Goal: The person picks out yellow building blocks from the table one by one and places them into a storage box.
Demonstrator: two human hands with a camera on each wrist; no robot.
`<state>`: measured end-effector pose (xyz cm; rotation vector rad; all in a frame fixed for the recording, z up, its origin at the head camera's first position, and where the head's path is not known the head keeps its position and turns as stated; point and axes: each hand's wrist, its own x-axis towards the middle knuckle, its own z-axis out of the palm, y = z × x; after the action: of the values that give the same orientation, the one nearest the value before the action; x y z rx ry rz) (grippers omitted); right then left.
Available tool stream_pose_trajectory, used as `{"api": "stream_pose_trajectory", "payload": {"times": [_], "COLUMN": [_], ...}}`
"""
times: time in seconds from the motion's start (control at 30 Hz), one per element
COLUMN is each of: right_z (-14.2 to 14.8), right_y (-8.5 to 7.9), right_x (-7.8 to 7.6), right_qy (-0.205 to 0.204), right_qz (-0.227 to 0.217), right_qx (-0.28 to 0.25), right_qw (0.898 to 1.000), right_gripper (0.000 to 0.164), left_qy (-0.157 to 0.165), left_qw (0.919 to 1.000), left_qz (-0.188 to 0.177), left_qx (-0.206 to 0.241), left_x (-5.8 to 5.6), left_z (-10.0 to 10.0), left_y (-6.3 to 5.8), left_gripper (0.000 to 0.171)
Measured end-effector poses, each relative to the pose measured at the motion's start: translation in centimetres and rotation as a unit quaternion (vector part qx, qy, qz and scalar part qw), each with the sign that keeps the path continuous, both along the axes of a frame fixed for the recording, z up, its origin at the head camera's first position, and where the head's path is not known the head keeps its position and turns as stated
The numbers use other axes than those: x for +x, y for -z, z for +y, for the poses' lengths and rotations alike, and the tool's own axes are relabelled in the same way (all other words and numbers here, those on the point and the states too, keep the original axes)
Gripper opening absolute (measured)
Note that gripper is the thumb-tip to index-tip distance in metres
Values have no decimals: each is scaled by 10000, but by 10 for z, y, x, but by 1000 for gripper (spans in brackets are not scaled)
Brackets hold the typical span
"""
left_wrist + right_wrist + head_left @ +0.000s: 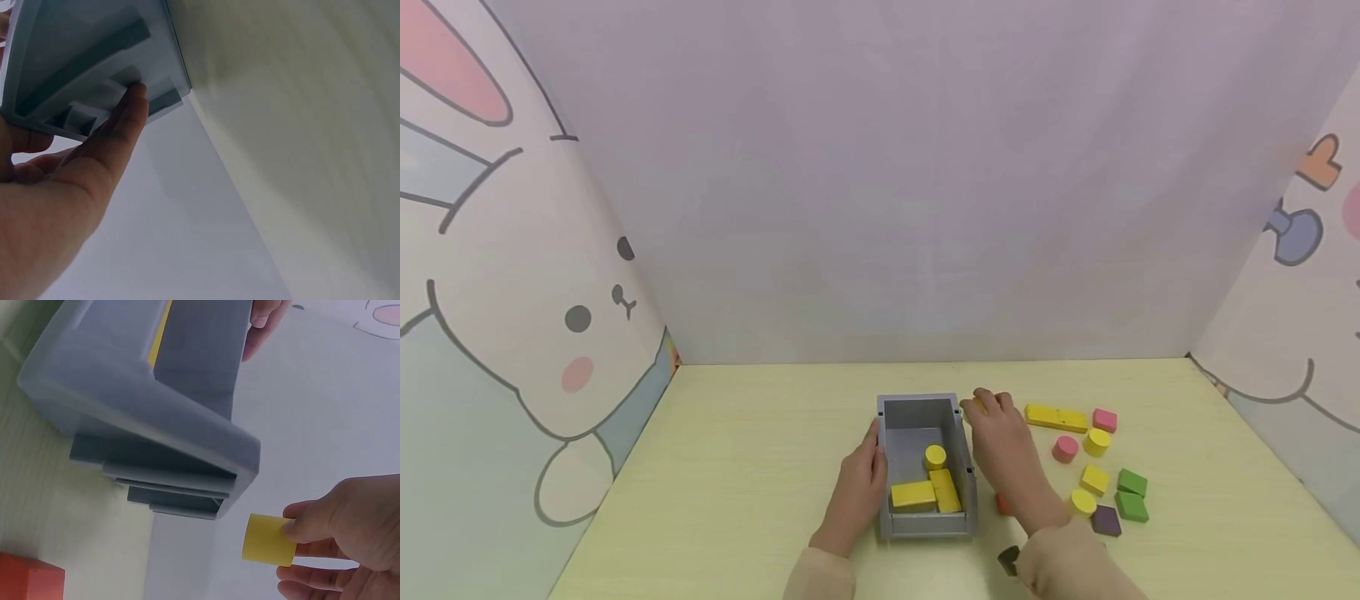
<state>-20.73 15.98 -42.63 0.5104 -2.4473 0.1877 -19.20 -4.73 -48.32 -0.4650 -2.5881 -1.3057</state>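
Observation:
A grey plastic bin (pixel 928 525) stands on the table, with a yellow cylinder (pixel 935 457) and two yellow rectangular blocks (pixel 913 495) inside. My left hand (pixel 859 483) holds the bin's left wall, fingers along the outside and thumb at the rim; the left wrist view shows the fingers (pixel 125 128) against that wall. Just outside the bin's right wall, near its far corner, my right hand (pixel 1003 446) pinches another yellow cylinder (pixel 269 540) between thumb and fingers. The cylinder is apart from the bin in the right wrist view.
Loose blocks lie right of the bin: a long yellow block (pixel 1056 418), pink pieces (pixel 1065 449), yellow cylinders (pixel 1097 442), a yellow block (pixel 1094 480), green blocks (pixel 1132 506) and a dark purple block (pixel 1106 521). A red block (pixel 31 578) is partly hidden by my right arm.

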Motion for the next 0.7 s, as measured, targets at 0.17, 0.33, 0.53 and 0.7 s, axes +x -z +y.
{"api": "stream_pose_trajectory", "payload": {"times": [0.17, 0.33, 0.53, 0.7], "right_z": [-8, -17, -27, -34], "right_y": [-1, 0, 3, 8], "right_x": [4, 7, 8, 10], "right_qy": [-137, -254, -352, -479], "right_qz": [-48, -75, -146, -68], "right_qx": [121, 182, 216, 284], "right_qw": [9998, 9995, 9990, 9984], "right_gripper": [32, 36, 32, 32], "left_qy": [1, 6, 15, 9], "left_qw": [10000, 10000, 9996, 9991], "left_qz": [12, 34, 270, 417], "left_qx": [-13, 5, 33, 22], "left_x": [0, 0, -1, -1], "left_z": [0, 0, 0, 0], "left_y": [0, 0, 2, 3], "left_gripper": [45, 45, 43, 43]}}
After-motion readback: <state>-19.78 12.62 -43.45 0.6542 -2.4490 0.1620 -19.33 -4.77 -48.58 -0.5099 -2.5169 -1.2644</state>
